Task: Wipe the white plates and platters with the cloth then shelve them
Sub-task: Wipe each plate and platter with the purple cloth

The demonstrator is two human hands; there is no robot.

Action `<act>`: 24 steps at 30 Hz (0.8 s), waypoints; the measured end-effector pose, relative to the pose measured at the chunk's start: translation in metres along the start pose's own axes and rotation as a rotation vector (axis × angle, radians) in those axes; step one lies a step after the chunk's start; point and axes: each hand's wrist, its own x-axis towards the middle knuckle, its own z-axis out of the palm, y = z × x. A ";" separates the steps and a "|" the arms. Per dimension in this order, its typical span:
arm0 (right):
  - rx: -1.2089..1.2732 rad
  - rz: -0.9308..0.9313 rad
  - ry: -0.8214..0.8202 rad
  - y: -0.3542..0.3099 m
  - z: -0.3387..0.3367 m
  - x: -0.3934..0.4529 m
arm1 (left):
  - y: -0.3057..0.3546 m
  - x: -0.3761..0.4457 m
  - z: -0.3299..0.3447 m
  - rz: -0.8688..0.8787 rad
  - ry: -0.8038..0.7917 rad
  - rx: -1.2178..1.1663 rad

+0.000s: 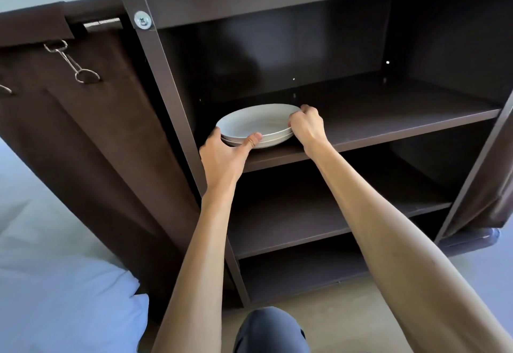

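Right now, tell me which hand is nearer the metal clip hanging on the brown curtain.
Left. The left hand grips the near-left rim of the stacked white plates, on the side toward the metal clip. The right hand holds the plates' right rim, farther away.

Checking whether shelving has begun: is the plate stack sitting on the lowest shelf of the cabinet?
No. The two stacked white plates sit on the upper shelf, held by the left hand and right hand.
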 end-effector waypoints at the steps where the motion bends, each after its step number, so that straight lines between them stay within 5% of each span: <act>1: -0.026 -0.005 0.002 0.000 0.001 0.000 | 0.000 0.001 0.000 -0.001 -0.006 0.004; 9: -0.104 -0.064 0.063 0.000 0.006 -0.005 | -0.001 0.004 0.001 -0.019 -0.087 0.010; 15: -0.013 -0.215 0.228 -0.003 -0.007 -0.031 | 0.021 -0.023 0.021 0.311 0.185 -0.037; 20: 0.049 -0.318 0.408 0.004 -0.070 -0.057 | 0.057 -0.056 0.069 0.578 0.217 -0.272; 24: 0.017 -0.339 0.604 0.019 -0.163 -0.084 | 0.101 -0.105 0.124 0.547 0.047 -0.455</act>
